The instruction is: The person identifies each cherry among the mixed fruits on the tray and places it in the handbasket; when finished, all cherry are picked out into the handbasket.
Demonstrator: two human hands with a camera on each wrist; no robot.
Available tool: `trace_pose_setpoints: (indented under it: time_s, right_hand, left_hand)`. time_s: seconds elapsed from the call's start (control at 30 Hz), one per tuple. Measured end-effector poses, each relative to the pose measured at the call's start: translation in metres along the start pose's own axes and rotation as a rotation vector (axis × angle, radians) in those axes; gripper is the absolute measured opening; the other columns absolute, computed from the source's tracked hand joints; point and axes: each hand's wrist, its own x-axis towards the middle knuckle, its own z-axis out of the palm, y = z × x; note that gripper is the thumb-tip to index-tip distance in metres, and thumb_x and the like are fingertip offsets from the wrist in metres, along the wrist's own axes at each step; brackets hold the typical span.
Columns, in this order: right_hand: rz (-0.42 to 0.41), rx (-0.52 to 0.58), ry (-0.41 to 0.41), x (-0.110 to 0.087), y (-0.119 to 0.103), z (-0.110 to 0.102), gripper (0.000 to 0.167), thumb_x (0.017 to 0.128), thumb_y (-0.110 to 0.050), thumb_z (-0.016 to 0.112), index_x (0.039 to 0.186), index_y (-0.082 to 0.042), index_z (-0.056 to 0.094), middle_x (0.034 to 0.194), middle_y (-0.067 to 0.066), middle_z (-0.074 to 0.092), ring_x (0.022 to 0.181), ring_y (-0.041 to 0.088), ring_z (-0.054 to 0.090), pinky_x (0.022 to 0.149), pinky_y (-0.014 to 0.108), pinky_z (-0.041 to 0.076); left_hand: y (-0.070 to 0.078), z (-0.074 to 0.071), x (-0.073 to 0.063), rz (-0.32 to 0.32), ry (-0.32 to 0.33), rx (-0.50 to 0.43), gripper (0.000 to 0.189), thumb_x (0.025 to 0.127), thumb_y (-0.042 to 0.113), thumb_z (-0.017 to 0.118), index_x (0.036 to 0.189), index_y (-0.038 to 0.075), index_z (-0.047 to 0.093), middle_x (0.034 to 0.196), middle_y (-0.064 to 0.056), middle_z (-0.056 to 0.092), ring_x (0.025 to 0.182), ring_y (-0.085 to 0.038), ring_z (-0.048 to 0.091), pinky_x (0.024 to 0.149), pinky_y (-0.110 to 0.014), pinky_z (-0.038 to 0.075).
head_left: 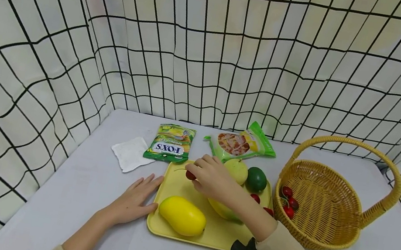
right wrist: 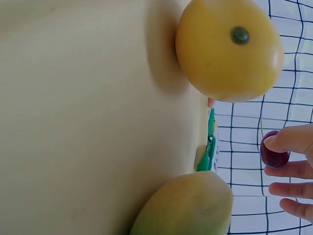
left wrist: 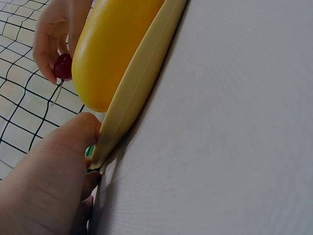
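A green FOX'S packet (head_left: 170, 143), its lettering upside down, lies near the far edge of the white table (head_left: 79, 193), with a white cloth (head_left: 131, 154) just beside it. To the right lies a green snack bag (head_left: 236, 144); black netting (head_left: 243, 35) stands behind and along both sides.

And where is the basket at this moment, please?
In the head view, the basket stands on the right side of the table, just right of the tray, with red cherries inside.
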Motion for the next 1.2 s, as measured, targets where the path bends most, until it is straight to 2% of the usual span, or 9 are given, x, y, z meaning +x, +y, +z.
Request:
trace_pose_setpoints:
  time_s: [0.3,0.57,0.8,1.0,1.2]
  right_hand:
    - [0.036,0.027,-0.034,-0.012,0.004,-0.015,0.031,0.079,-0.019,0.069,0.108,-0.017,0.060,0.101,0.001,0.062,0.095,0.019,0.051,0.083,0.032,0.044]
    - [0.038,0.009,0.032,-0.028,0.011,-0.025,0.031,0.077,-0.017,0.070,0.107,-0.015,0.061,0.099,0.002,0.063,0.094,0.021,0.052,0.082,0.033,0.045]
    - [0.064,-0.011,0.056,-0.041,0.017,-0.032,0.030,0.077,-0.015,0.069,0.105,-0.015,0.062,0.096,0.002,0.063,0.094,0.022,0.052,0.082,0.035,0.045]
    - [0.072,-0.006,0.103,-0.058,0.024,-0.036,0.031,0.074,-0.017,0.073,0.103,-0.013,0.063,0.094,0.003,0.063,0.093,0.023,0.054,0.081,0.037,0.045]
    - [0.136,0.025,0.090,-0.077,0.033,-0.041,0.035,0.072,-0.019,0.076,0.103,-0.012,0.062,0.095,0.003,0.062,0.092,0.023,0.054,0.081,0.039,0.045]
  left_hand:
    - [0.003,-0.002,0.000,-0.003,-0.012,-0.007,0.070,0.089,0.044,0.051,0.146,0.013,0.025,0.149,-0.003,0.027,0.138,-0.025,0.015,0.111,-0.045,0.007]
    - [0.002,-0.001,0.000,0.008,0.000,0.000,0.070,0.089,0.044,0.051,0.145,0.012,0.026,0.148,-0.004,0.027,0.138,-0.025,0.015,0.110,-0.046,0.008]
    - [0.002,-0.001,0.000,0.008,0.002,-0.006,0.070,0.089,0.045,0.051,0.145,0.012,0.026,0.148,-0.004,0.027,0.138,-0.025,0.015,0.110,-0.046,0.008]
    - [0.002,-0.002,0.000,0.007,-0.003,-0.008,0.070,0.089,0.045,0.050,0.146,0.012,0.025,0.149,-0.004,0.027,0.138,-0.025,0.015,0.110,-0.046,0.008]
    - [0.001,-0.001,0.000,0.003,0.000,-0.002,0.071,0.089,0.046,0.050,0.146,0.012,0.026,0.148,-0.003,0.027,0.138,-0.024,0.015,0.110,-0.045,0.007]
